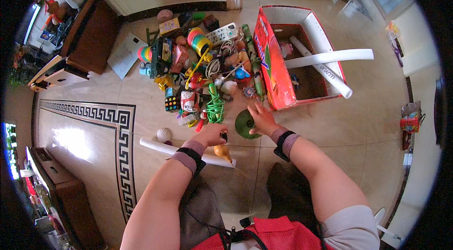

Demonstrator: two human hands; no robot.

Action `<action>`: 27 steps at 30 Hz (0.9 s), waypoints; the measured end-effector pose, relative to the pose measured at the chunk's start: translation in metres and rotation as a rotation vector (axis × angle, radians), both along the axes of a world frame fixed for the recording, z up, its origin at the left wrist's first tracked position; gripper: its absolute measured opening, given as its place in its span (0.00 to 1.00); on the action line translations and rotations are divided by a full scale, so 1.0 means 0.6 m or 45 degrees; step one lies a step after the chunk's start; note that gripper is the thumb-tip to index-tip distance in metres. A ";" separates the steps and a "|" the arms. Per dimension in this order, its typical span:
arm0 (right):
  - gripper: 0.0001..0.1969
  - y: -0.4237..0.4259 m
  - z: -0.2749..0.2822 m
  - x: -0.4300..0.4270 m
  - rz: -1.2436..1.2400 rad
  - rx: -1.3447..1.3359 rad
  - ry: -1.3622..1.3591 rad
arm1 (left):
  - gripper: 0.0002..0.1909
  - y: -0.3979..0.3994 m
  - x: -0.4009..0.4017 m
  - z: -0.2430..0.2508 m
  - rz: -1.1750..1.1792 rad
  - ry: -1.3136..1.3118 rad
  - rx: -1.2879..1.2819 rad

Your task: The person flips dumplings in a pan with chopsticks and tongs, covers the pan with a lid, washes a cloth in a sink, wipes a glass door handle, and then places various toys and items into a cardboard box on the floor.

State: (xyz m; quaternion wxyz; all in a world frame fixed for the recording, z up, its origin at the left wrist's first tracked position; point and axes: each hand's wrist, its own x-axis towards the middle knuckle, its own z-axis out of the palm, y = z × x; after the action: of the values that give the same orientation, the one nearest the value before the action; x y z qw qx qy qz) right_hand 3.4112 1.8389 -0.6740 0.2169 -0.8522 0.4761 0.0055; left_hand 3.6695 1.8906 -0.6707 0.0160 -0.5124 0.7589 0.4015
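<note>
My left hand (pixel 211 135) is closed around a small black object (pixel 224 136), mostly hidden by the fingers. Just below it a tan gourd-shaped thing (pixel 222 152) lies against a white foam tube (pixel 170 148) on the floor. My right hand (pixel 263 121) grips the right side of a round green object (pixel 244 122) with a dark centre, its thumb and fingers spread along the edge. Ahead of both hands lies a heap of toys: a bundled green cord (pixel 214 106), a red and white cup-like item (pixel 189 100) and a puzzle cube (pixel 171 103).
At the right stands a red cardboard box (pixel 276 73), open at the top, with white foam tubes (pixel 329 58) sticking out. A power strip (pixel 223 34), rainbow spring toy (pixel 199 41) and camouflage-patterned tube (pixel 253 59) lie farther off. A seashell (pixel 164 134) rests left of my left hand.
</note>
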 end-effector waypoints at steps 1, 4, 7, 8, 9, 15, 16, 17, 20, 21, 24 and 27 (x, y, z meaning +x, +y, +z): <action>0.48 0.003 0.002 0.001 0.001 0.006 0.003 | 0.23 0.004 -0.003 0.005 0.001 0.003 0.006; 0.57 0.008 0.005 0.009 0.108 0.158 0.241 | 0.19 0.031 0.002 0.002 -0.400 -0.391 -0.271; 0.47 0.018 -0.022 0.014 0.128 0.007 0.179 | 0.13 0.053 0.014 -0.028 -0.356 -0.378 -0.478; 0.44 0.020 -0.040 0.008 0.130 -0.168 0.134 | 0.13 0.054 0.015 -0.033 -0.362 -0.374 -0.481; 0.41 0.023 -0.050 0.008 0.139 -0.339 0.086 | 0.11 0.057 0.017 -0.033 -0.391 -0.416 -0.550; 0.35 0.024 -0.040 0.026 0.079 -0.219 0.220 | 0.09 0.066 0.049 -0.042 -0.333 -0.461 -0.500; 0.35 0.022 -0.026 0.032 0.089 -0.221 0.219 | 0.09 0.069 0.057 -0.046 -0.283 -0.422 -0.461; 0.31 0.018 -0.012 0.040 0.033 -0.219 0.106 | 0.09 0.071 0.065 -0.049 -0.273 -0.425 -0.461; 0.26 -0.022 -0.003 0.040 -0.128 0.031 0.026 | 0.13 0.036 0.064 -0.032 -0.174 -0.222 -0.412; 0.25 -0.040 -0.005 0.036 -0.214 0.293 0.036 | 0.15 0.017 0.058 -0.020 0.031 -0.050 -0.166; 0.14 -0.081 0.055 0.056 -0.251 0.052 -0.493 | 0.23 -0.001 0.057 -0.011 0.563 0.462 0.004; 0.15 -0.137 0.169 0.060 -0.345 -0.209 -0.777 | 0.22 -0.039 0.032 0.022 0.910 0.901 0.068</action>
State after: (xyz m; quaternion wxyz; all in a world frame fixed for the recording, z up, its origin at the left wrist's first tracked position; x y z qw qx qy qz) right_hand 3.4469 1.7568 -0.5724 0.2788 -0.7582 0.4971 -0.3167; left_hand 3.6890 1.8671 -0.6578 -0.3677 -0.5721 0.4843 0.5504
